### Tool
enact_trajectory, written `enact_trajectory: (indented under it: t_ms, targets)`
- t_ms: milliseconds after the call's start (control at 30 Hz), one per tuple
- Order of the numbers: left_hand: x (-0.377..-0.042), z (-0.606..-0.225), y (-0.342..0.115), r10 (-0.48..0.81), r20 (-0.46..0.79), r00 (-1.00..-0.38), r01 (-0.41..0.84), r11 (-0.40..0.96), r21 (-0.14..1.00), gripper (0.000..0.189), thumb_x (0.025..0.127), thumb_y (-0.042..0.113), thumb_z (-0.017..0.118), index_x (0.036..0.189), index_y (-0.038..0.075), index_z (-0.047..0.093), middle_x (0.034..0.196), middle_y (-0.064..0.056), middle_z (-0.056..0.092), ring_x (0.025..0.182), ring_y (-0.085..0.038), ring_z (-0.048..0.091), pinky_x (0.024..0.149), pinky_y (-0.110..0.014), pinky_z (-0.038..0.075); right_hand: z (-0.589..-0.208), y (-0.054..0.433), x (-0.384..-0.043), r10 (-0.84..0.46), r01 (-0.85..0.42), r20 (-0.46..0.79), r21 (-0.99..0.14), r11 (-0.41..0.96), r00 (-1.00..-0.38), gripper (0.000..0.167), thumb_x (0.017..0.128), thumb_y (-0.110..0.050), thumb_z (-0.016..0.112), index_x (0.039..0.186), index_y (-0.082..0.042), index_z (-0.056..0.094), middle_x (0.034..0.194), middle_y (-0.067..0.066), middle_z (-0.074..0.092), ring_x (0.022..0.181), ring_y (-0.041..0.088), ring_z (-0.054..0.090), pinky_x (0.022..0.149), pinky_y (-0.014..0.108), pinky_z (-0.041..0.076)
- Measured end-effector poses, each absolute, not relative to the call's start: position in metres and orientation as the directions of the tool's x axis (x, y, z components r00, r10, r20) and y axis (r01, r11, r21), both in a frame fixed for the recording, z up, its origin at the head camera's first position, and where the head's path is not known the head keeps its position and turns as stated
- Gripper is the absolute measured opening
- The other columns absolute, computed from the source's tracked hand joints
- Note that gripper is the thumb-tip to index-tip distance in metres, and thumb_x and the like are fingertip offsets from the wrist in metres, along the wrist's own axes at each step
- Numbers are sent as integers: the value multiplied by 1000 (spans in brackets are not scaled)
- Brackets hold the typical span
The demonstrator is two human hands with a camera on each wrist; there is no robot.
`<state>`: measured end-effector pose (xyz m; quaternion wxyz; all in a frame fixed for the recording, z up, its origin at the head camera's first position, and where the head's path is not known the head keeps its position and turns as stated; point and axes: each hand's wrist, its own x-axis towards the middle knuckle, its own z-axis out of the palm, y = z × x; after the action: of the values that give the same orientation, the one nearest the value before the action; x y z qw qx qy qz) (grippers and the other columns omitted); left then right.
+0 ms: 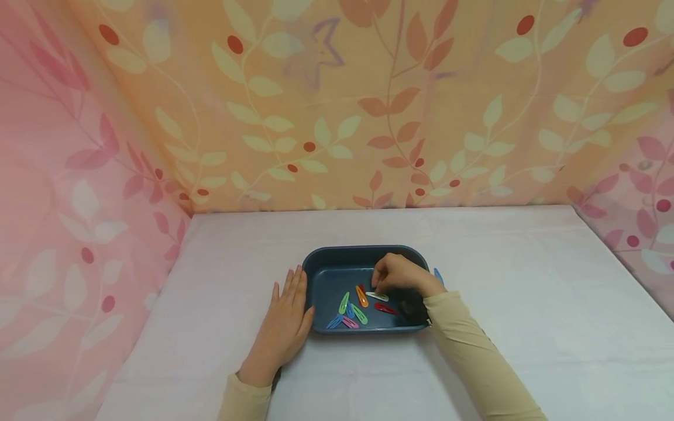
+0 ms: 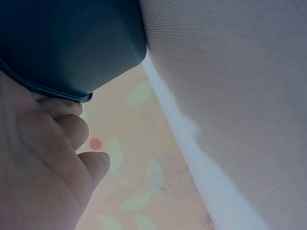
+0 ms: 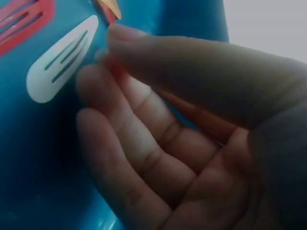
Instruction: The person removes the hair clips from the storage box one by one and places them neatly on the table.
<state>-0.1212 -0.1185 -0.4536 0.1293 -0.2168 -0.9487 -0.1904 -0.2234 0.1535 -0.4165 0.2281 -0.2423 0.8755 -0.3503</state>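
A dark blue tray (image 1: 363, 330) holds several snap hair clips. My left hand (image 1: 284, 327) lies along the tray's left end, its fingers straight against the rim. In the left wrist view, those fingers (image 2: 72, 112) rest just under the tray's lip. Over the tray's right half, my right hand (image 1: 397, 273) reaches down with loosely bent fingers. Its fingertips are right beside a white hair clip (image 3: 60, 62), and nothing shows between them. The thumb tip overlaps the end of a red clip, beside an orange hair clip (image 1: 361, 296). Another red hair clip (image 1: 385, 308) lies nearer me.
Two green clips, including one green hair clip (image 1: 344, 303), lie at the tray's near left with blue ones and a pink hair clip (image 1: 350, 322). A blue pointed thing (image 1: 438, 276) shows just past the right rim. White cloth (image 1: 526, 304) covers the table; patterned fabric hangs behind.
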Motion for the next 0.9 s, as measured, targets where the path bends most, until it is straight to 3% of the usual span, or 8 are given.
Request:
enact_trajectory:
  t_ms: [900]
  targets:
    - [-121,-453,-118,361,328,-873,461,832,308,63,95,21,49,144,-10,25,153,-22,20,141,-33,16,108,-58,17,-424,151,-224,-508,-251,-295,-607,754,-809,13,70,-3,80,68,-8,68,60,-3,61,55,10,52,55,25,45]
